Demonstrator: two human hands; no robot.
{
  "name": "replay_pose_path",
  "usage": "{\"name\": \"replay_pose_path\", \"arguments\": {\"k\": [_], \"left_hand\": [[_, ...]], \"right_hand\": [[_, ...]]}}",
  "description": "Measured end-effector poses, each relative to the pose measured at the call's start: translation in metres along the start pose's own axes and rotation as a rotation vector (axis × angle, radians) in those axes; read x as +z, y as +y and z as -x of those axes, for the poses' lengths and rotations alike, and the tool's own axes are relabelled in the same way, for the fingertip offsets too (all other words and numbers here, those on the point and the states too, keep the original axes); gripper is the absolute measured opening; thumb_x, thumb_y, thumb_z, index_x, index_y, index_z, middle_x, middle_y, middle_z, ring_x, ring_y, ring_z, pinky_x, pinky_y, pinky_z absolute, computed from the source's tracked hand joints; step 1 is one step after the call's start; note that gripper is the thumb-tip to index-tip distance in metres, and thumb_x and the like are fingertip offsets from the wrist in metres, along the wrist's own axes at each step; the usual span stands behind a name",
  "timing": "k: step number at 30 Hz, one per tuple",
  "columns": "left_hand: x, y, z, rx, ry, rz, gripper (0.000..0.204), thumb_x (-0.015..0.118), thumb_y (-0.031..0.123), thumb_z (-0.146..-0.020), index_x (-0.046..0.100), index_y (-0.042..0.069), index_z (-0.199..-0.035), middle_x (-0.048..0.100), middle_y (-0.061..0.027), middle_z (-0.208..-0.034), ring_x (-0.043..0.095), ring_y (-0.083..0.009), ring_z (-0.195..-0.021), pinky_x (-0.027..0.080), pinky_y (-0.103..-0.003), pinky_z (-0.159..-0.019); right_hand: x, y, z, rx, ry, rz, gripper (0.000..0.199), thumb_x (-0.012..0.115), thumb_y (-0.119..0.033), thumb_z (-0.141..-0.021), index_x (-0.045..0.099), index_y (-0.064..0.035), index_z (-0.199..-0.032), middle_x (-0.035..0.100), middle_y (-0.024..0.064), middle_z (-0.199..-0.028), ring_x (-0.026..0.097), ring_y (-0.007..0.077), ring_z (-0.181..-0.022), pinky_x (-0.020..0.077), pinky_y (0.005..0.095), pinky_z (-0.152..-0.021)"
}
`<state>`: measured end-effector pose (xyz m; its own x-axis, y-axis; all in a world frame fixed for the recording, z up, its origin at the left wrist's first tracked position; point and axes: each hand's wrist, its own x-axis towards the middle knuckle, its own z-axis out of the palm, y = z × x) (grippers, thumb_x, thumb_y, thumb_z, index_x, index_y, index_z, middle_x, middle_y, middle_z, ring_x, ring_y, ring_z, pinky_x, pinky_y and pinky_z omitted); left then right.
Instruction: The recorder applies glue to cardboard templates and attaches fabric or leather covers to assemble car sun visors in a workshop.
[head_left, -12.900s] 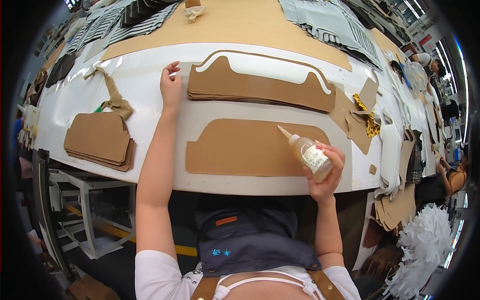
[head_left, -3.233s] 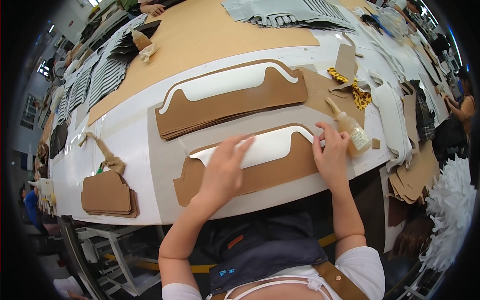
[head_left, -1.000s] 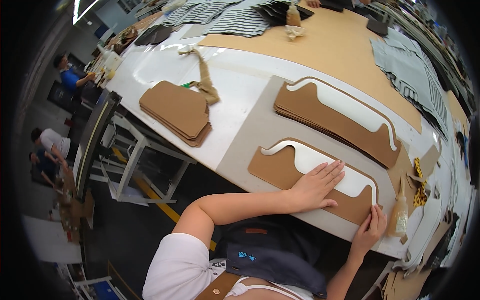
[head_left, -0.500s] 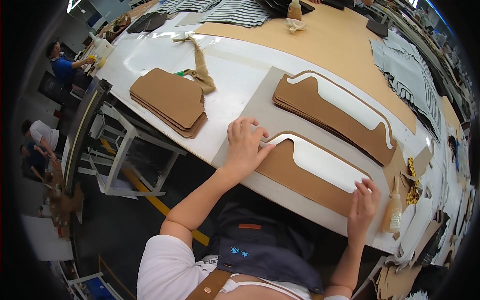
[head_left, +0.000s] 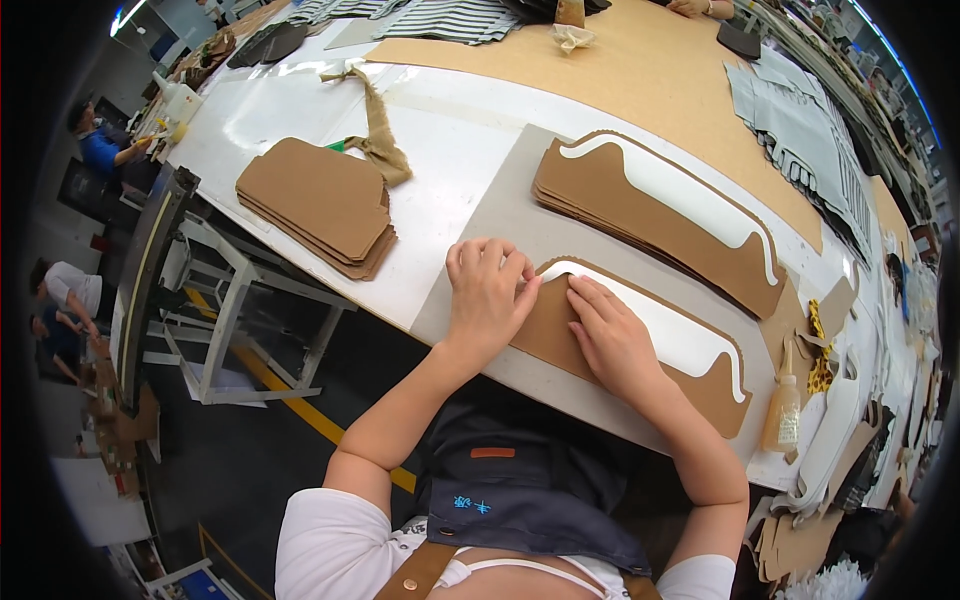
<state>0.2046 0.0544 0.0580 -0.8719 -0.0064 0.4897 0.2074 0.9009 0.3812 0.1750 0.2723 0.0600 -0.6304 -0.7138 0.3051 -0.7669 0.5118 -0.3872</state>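
Near the table's front edge a brown flat panel (head_left: pixel 715 398) lies on a grey board (head_left: pixel 437 308). On top of it rests a white shaped piece (head_left: pixel 672 328) with narrow curved ends. My left hand (head_left: pixel 487 298) pinches the left end of the white piece between thumb and curled fingers. Beside it my right hand (head_left: pixel 612 335) lies across the piece near its left bend, fingers stretched and pressing down. Both hands hide part of the left end. Behind them sits a stack of brown panels (head_left: pixel 650 215) topped by a similar white piece (head_left: pixel 690 195).
Another stack of brown panels (head_left: pixel 315 200) stands at left, near a tan cloth strip (head_left: pixel 380 130). A glue bottle (head_left: pixel 783 412) stands at the right edge. Striped pieces (head_left: pixel 455 20) and grey sheets (head_left: pixel 780 120) lie farther off. Another person's hand (head_left: pixel 690 8) shows at the far edge.
My right hand has moved left from the right end of the white piece to lie beside my left hand. The left hand stays at the left end. The whole view has shifted slightly.
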Motion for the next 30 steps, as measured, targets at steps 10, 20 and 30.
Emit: {"name": "replay_pose_path", "arguments": {"k": [10, 20, 30], "left_hand": [[0.003, 0.004, -0.001, 0.046, 0.016, 0.082, 0.012, 0.077, 0.015, -0.087, 0.067, 0.011, -0.093, 0.063, -0.0018, -0.102, 0.052, -0.0266, -0.11, 0.031, -0.046, -0.105], [0.001, 0.0, 0.004, -0.111, -0.099, 0.164, 0.028, 0.07, 0.01, -0.094, 0.064, 0.011, -0.122, 0.065, 0.003, -0.086, 0.06, -0.0159, -0.074, 0.036, -0.037, -0.088], [-0.007, 0.002, 0.008, -0.18, -0.166, 0.125, 0.038, 0.068, 0.009, -0.095, 0.063, 0.009, -0.132, 0.065, 0.0004, -0.083, 0.061, -0.0182, -0.076, 0.038, -0.037, -0.084]], "right_hand": [[0.009, -0.004, 0.001, 0.032, 0.076, 0.01, 0.042, 0.071, -0.004, -0.089, 0.064, 0.007, -0.129, 0.061, 0.0172, -0.14, 0.059, 0.033, -0.132, 0.0516, 0.0405, -0.108], [0.006, 0.003, -0.004, 0.042, 0.125, -0.154, 0.041, 0.069, 0.001, -0.089, 0.061, 0.006, -0.129, 0.062, 0.0196, -0.136, 0.058, 0.0369, -0.131, 0.0511, 0.0433, -0.108], [0.018, 0.004, -0.015, 0.003, 0.106, -0.143, 0.044, 0.058, 0.01, -0.086, 0.061, 0.0084, -0.129, 0.062, 0.0213, -0.137, 0.058, 0.0373, -0.132, 0.0504, 0.0437, -0.109]]}}
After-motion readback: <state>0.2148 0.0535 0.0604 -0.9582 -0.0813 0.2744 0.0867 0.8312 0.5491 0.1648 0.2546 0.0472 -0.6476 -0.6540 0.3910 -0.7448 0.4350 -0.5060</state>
